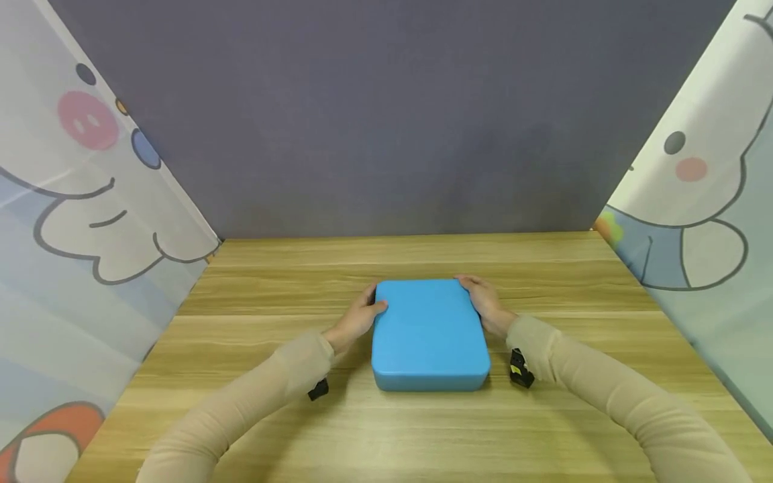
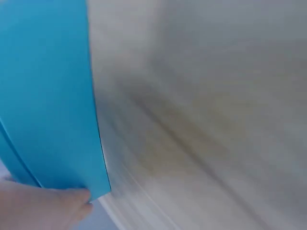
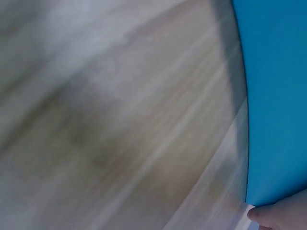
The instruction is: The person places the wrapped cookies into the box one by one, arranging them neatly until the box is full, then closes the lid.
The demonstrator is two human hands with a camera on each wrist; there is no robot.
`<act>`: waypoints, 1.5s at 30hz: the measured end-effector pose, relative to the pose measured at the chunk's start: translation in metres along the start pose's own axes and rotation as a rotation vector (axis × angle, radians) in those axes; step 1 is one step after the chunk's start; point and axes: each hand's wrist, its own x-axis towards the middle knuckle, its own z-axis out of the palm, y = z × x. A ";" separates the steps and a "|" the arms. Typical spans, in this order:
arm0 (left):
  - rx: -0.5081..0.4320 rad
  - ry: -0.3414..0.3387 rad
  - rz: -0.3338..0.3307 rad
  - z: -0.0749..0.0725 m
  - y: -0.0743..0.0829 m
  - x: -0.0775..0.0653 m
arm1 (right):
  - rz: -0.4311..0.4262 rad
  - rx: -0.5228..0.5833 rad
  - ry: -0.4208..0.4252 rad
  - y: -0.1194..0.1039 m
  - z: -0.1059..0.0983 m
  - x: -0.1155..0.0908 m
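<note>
A blue box (image 1: 429,329) with rounded corners and a smooth, plain top lies in the middle of the wooden table. My left hand (image 1: 357,316) grips its left side towards the far end, thumb over the top edge. At the far right corner, my right hand (image 1: 486,305) holds the opposite side. In the left wrist view a seam runs lengthwise along the side of the box (image 2: 53,96), and the fingers (image 2: 72,196) wrap its end. The right wrist view has the box (image 3: 278,105) with fingertips (image 3: 268,215) at its far corner. The underside is hidden.
The wood-grain table (image 1: 272,436) extends around the box on all sides. A grey panel (image 1: 392,121) stands at its back edge. Cartoon-printed curtains hang at the left (image 1: 72,221) and right (image 1: 712,201). Dark wrist devices (image 1: 521,369) hang beneath both sleeves.
</note>
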 end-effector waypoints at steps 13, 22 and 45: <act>0.054 -0.343 0.164 -0.008 -0.027 -0.055 | -0.068 -0.078 -0.015 0.000 -0.001 -0.013; 0.062 -0.328 0.183 -0.010 -0.032 -0.056 | -0.233 -0.232 -0.308 0.007 -0.021 -0.044; 0.201 -0.348 0.153 -0.014 -0.025 -0.047 | -0.237 -0.345 -0.614 0.015 -0.044 -0.055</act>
